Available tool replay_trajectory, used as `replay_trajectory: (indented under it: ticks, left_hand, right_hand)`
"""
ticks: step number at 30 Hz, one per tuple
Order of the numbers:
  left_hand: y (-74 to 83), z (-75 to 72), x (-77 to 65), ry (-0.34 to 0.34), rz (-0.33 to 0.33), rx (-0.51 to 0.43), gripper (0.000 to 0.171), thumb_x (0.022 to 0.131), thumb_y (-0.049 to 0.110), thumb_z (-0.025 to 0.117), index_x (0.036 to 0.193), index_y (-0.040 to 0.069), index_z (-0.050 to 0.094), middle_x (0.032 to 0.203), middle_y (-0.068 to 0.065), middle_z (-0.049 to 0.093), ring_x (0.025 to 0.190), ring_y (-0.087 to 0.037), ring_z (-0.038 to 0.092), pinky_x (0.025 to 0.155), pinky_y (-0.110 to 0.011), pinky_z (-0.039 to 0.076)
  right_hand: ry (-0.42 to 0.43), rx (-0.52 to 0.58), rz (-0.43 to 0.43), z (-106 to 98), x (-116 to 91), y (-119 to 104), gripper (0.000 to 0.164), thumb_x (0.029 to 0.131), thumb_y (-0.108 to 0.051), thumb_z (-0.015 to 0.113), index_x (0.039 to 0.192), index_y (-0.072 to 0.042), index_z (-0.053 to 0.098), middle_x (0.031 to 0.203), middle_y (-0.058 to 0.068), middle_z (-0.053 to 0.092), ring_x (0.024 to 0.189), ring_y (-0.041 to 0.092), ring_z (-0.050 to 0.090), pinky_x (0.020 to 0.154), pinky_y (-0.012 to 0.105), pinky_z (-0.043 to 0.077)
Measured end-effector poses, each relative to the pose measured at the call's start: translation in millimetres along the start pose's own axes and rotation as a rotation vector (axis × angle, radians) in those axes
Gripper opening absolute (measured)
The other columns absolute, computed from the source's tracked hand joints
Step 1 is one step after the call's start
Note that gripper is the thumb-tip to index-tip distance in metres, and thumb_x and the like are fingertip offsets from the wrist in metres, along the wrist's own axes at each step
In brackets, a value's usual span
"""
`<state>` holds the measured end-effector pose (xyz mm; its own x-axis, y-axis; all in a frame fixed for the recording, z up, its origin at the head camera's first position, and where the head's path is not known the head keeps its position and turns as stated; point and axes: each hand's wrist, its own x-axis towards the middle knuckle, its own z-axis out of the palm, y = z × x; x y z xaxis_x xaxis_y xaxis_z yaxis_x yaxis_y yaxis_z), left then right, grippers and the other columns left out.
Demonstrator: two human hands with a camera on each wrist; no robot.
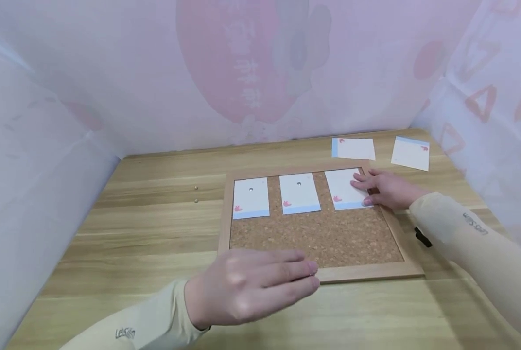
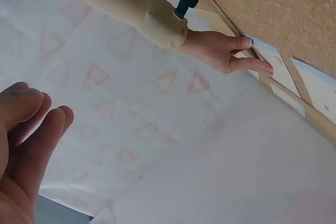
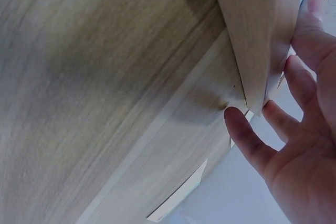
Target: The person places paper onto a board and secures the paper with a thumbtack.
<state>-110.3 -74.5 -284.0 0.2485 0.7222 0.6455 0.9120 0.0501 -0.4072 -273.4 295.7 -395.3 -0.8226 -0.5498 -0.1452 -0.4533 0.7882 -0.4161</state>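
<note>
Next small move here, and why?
Probably bring the left hand over and pin the right-hand card, which the right hand rests on. The left card and middle card each show a pin near the top; this one shows none. Whether the left hand holds one is unclear.

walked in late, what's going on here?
A person is laying out cards on a wood-framed corkboard. The left card and middle card each have a thumbtack. The right hand rests on the rightmost card, where no tack shows. The left hand is raised by the near edge; can't tell if it holds anything. Beyond the board lie two loose cards; two loose tacks sit to its left.
</note>
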Motion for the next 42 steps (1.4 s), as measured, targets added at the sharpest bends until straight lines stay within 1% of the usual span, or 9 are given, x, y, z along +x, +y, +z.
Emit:
replay_trajectory:
  ticks: [4, 15, 18, 26, 28, 31, 34, 38, 42]
  left_hand:
    - [-0.4, 3.6, 3.1, 0.049, 0.129, 0.160, 0.016, 0.094, 0.012, 0.061, 0.097, 0.007, 0.077, 0.098, -0.008, 0.074, 0.088, -0.020, 0.073, 0.073, -0.024, 0.057]
    - [-10.4, 5.8, 1.4, 0.053, 0.294, 0.227, 0.027, 0.092, 0.011, 0.052, 0.095, 0.002, 0.077, 0.094, -0.016, 0.074, 0.081, -0.028, 0.073, 0.070, -0.029, 0.059]
    - [-12.7, 6.0, -0.3, 0.036, 0.314, 0.238, 0.026, 0.093, 0.011, 0.052, 0.096, 0.003, 0.077, 0.093, -0.015, 0.074, 0.081, -0.028, 0.073, 0.070, -0.029, 0.059]
    - [-16.8, 9.8, -3.4, 0.020, 0.298, 0.225, 0.025, 0.094, 0.012, 0.054, 0.096, 0.003, 0.077, 0.093, -0.015, 0.074, 0.082, -0.027, 0.073, 0.068, -0.029, 0.059]
    - [-19.2, 11.5, -3.9, -0.012, 0.285, 0.207, 0.026, 0.094, 0.012, 0.053, 0.097, 0.004, 0.077, 0.095, -0.014, 0.074, 0.082, -0.026, 0.073, 0.068, -0.029, 0.059]
    - [-27.8, 19.2, -6.7, -0.103, 0.196, 0.117, 0.024, 0.097, 0.011, 0.054, 0.102, 0.006, 0.077, 0.099, -0.010, 0.074, 0.087, -0.022, 0.073, 0.071, -0.029, 0.059]
    - [-46.3, 36.6, -10.5, -0.225, 0.015, -0.084, 0.020, 0.097, 0.007, 0.060, 0.111, 0.005, 0.074, 0.106, -0.007, 0.074, 0.095, -0.017, 0.072, 0.082, -0.025, 0.056]
    - [-80.0, 72.6, -10.9, -0.326, -0.385, -0.444, 0.021, 0.092, 0.004, 0.070, 0.112, 0.006, 0.075, 0.106, -0.003, 0.074, 0.096, -0.010, 0.070, 0.087, -0.016, 0.050]
    - [-110.5, 112.1, -8.1, -0.417, -0.787, -0.668, 0.011, 0.094, 0.010, 0.069, 0.103, 0.011, 0.075, 0.098, 0.002, 0.075, 0.088, -0.006, 0.070, 0.077, -0.015, 0.052]
  right_hand:
    - [0.000, -0.003, 0.003, -4, 0, -2, 0.063, 0.089, -0.020, 0.073, 0.145, -0.005, 0.048, 0.155, 0.018, 0.030, 0.140, 0.057, 0.014, 0.108, 0.070, 0.018]
    - [-0.015, -0.010, 0.043, -2, -9, -6, 0.064, 0.090, -0.020, 0.072, 0.147, -0.007, 0.046, 0.156, 0.016, 0.029, 0.142, 0.054, 0.012, 0.109, 0.069, 0.017]
    - [-0.010, -0.011, 0.039, -1, -11, -7, 0.065, 0.089, -0.020, 0.073, 0.146, -0.007, 0.046, 0.156, 0.017, 0.029, 0.142, 0.055, 0.013, 0.109, 0.069, 0.018]
    - [-0.011, -0.037, 0.030, 1, -12, -14, 0.065, 0.090, -0.024, 0.072, 0.146, -0.007, 0.046, 0.155, 0.018, 0.031, 0.141, 0.055, 0.016, 0.108, 0.070, 0.019]
    - [-0.011, -0.030, 0.033, 1, -12, -16, 0.064, 0.090, -0.023, 0.072, 0.146, -0.007, 0.046, 0.155, 0.018, 0.031, 0.141, 0.055, 0.016, 0.109, 0.069, 0.018]
    - [-0.014, -0.022, 0.033, 3, -12, -16, 0.065, 0.090, -0.024, 0.072, 0.147, -0.006, 0.046, 0.155, 0.018, 0.030, 0.141, 0.055, 0.014, 0.109, 0.069, 0.017]
    - [-0.011, -0.019, 0.031, 4, -12, -16, 0.064, 0.091, -0.022, 0.071, 0.146, -0.005, 0.045, 0.155, 0.019, 0.030, 0.141, 0.056, 0.013, 0.110, 0.069, 0.016]
    - [-0.004, -0.026, 0.026, 5, -13, -19, 0.062, 0.091, -0.019, 0.070, 0.146, -0.004, 0.045, 0.155, 0.020, 0.030, 0.140, 0.056, 0.014, 0.110, 0.069, 0.015]
    - [-0.001, -0.024, 0.030, 6, -13, -25, 0.062, 0.092, -0.020, 0.070, 0.146, -0.005, 0.045, 0.156, 0.019, 0.029, 0.141, 0.055, 0.013, 0.111, 0.068, 0.014]
